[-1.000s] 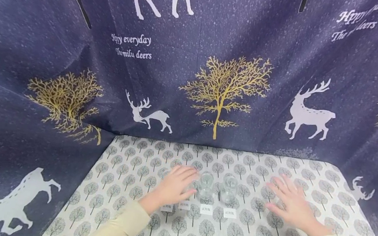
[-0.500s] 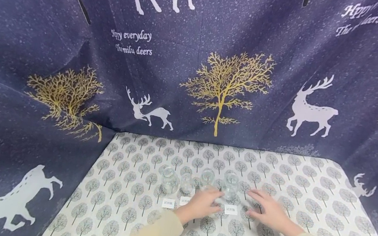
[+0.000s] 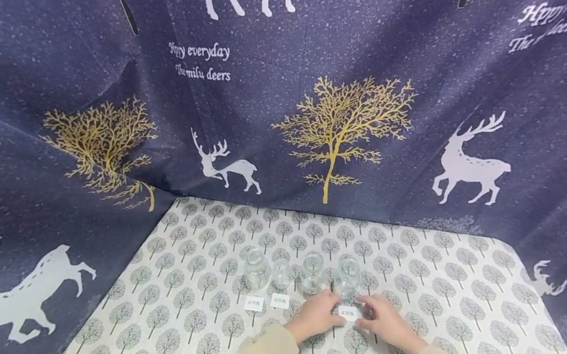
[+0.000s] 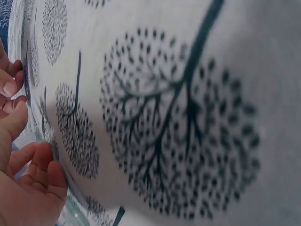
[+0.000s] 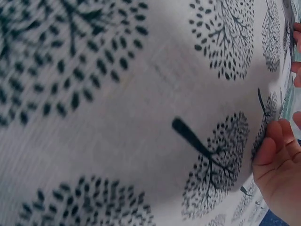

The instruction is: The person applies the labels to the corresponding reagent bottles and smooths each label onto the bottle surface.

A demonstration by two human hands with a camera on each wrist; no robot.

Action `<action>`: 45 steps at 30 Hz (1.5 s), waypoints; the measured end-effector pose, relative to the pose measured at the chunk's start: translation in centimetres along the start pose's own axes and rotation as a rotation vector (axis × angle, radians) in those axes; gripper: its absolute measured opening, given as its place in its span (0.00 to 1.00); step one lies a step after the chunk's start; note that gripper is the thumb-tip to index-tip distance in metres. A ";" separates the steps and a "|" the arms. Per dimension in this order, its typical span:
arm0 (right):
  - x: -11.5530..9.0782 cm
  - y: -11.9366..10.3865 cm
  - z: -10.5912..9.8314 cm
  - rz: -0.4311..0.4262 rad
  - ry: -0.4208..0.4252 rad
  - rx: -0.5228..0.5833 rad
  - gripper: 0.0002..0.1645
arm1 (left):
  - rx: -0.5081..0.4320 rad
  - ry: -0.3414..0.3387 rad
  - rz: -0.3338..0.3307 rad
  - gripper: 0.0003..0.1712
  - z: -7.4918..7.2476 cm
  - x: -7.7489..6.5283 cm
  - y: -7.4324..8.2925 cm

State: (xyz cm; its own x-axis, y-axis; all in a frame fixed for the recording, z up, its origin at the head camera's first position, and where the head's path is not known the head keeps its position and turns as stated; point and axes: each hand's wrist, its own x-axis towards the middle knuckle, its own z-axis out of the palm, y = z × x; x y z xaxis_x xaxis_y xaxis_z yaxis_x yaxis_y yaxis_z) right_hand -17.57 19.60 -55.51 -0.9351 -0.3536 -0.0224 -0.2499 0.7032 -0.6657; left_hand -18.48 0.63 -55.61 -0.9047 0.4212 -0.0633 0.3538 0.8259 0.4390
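In the head view my left hand (image 3: 318, 314) and right hand (image 3: 387, 321) flank a small white card (image 3: 348, 313) with printed characters. The thumbs and fingertips are at its two side edges, with the fingers loosely bent. Whether they press on the card is too small to tell. Just behind it stands a clear glass jar (image 3: 348, 276); a second glass jar (image 3: 311, 271) is behind my left hand. In the left wrist view my left hand (image 4: 33, 193) is low on the patterned cloth; the right wrist view shows my right hand (image 5: 280, 172) likewise.
Farther left stand a smaller glass jar (image 3: 280, 275) and a larger one (image 3: 257, 270). In front of them lie two more white cards, one card (image 3: 280, 301) and another card (image 3: 253, 303). A tree-print cloth (image 3: 179, 319) covers the table; a blue deer curtain (image 3: 239, 105) hangs behind.
My left hand has moved right, from the left jars past the third jar. My right hand has come left, so both now meet around the rightmost card. The card before the third jar became hidden.
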 end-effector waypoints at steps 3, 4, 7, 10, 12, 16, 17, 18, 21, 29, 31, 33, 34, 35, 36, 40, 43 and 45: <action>0.1 -0.1 0.4 0.043 0.003 -0.021 0.30 | 0.006 0.025 -0.007 0.24 0.5 0.1 0.1; 0.2 -0.2 0.4 0.069 0.005 -0.027 0.29 | 0.011 0.035 -0.010 0.23 0.7 0.1 0.1; 0.2 -0.5 0.6 0.124 0.019 -0.052 0.27 | 0.028 0.061 -0.015 0.20 1.0 0.3 0.2; 0.3 -0.8 0.8 0.135 0.033 -0.095 0.24 | 0.032 0.073 -0.036 0.17 1.3 0.5 0.3; 0.3 -0.9 0.9 0.122 0.039 -0.126 0.23 | 0.032 0.076 -0.050 0.16 1.4 0.6 0.4; 0.5 -0.7 1.2 0.117 0.036 -0.162 0.21 | 0.031 0.071 -0.064 0.14 1.4 0.7 0.5; 0.5 -0.7 1.3 0.119 0.034 -0.171 0.20 | 0.033 0.069 -0.065 0.14 1.4 0.7 0.5; 0.5 -0.6 1.3 0.121 0.031 -0.173 0.20 | 0.035 0.067 -0.067 0.13 1.4 0.7 0.5; 0.6 -0.6 1.4 0.128 0.031 -0.187 0.21 | 0.038 0.062 -0.065 0.12 1.3 0.7 0.5; 0.9 -0.6 1.6 0.123 0.037 -0.189 0.18 | 0.062 0.061 -0.034 0.12 1.0 0.5 0.6; 1.0 -0.7 1.6 0.117 0.036 -0.195 0.17 | 0.071 0.068 -0.022 0.12 1.0 0.4 0.6; 1.0 -0.7 1.7 0.106 0.034 -0.200 0.15 | 0.081 0.076 -0.014 0.11 1.1 0.3 0.5; 1.1 -0.7 1.7 0.100 0.034 -0.200 0.15 | 0.088 0.081 -0.009 0.11 1.1 0.3 0.5; 1.1 -0.7 1.7 0.096 0.034 -0.196 0.14 | 0.096 0.091 0.000 0.11 1.2 0.3 0.5; 1.1 -0.7 1.7 0.093 0.033 -0.190 0.13 | 0.109 0.093 0.005 0.11 1.2 0.2 0.5; 1.2 -0.9 1.8 0.082 0.033 -0.159 0.11 | 0.151 0.115 0.041 0.11 1.3 0.2 0.4; 1.2 -1.0 1.8 0.085 0.030 -0.114 0.10 | 0.166 0.131 0.061 0.12 1.3 0.0 0.4; 1.1 -1.0 1.8 0.092 0.025 -0.076 0.10 | 0.166 0.141 0.067 0.12 1.1 -0.1 0.5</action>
State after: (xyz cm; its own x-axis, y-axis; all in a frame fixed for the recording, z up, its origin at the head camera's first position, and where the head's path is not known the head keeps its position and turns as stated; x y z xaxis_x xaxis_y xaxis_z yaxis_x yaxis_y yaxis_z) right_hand -17.92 17.44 -56.22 -0.9607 -0.2706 -0.0612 -0.1804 0.7768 -0.6033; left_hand -17.97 1.40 -56.44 -0.8979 0.4305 0.0919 0.4380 0.8528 0.2843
